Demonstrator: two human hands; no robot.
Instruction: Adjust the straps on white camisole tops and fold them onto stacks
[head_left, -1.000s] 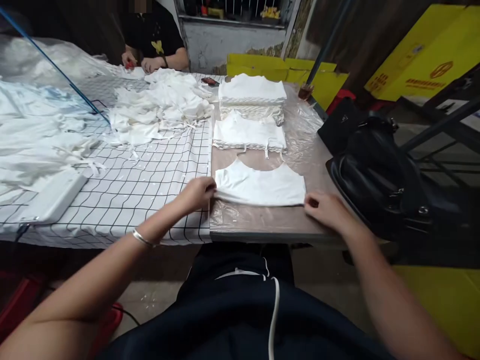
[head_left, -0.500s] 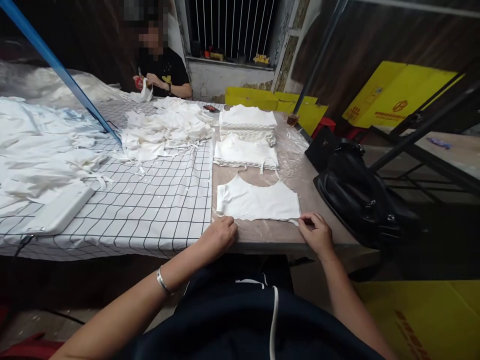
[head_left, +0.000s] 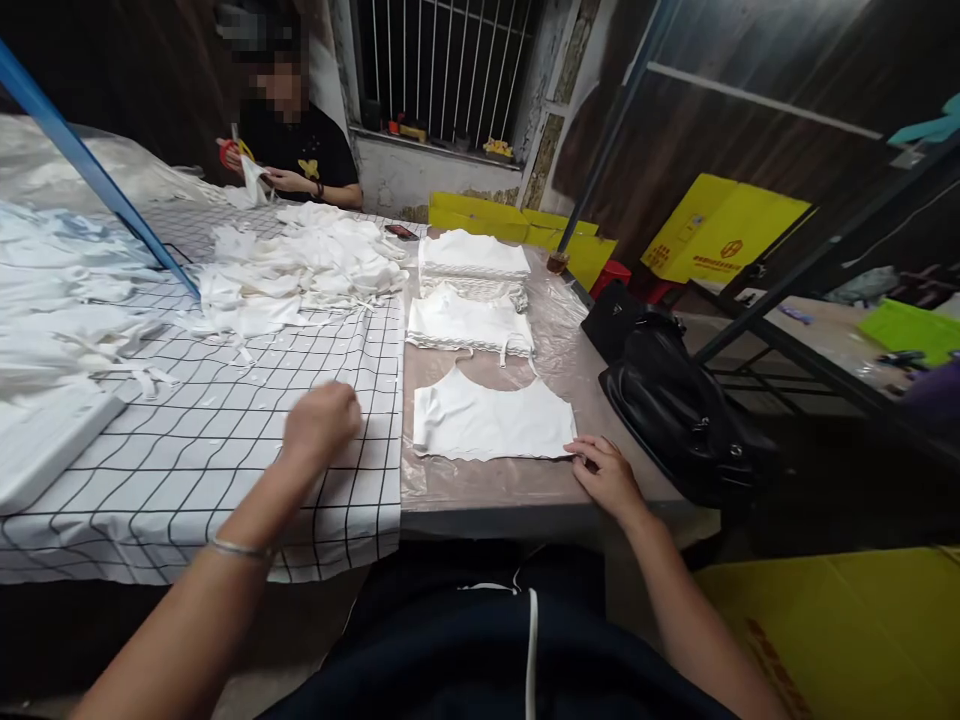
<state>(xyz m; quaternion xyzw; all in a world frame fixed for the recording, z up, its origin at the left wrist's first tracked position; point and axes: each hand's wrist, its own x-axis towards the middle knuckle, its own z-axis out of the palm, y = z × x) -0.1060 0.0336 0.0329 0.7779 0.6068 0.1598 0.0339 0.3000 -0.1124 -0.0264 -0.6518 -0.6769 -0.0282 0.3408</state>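
Long worktop (head_left: 517,490) carries a white black-grid cloth (head_left: 225,450) on its left part and clear plastic sheeting on the right. Loose heap of white fabric pieces (head_left: 300,265) lies far on the grid cloth; two stacks of folded white garments (head_left: 471,300) sit behind the near piece. Black leather bag (head_left: 675,410) sits at the right edge. Flat white cropped garment (head_left: 491,425) lies on the plastic near the front edge. Right hand (head_left: 609,475) rests at its lower right corner, fingers loosely curled, touching the hem. Left hand (head_left: 321,420) hovers over the grid cloth, fingers curled in, holding nothing visible. A person in black sits at the far end.
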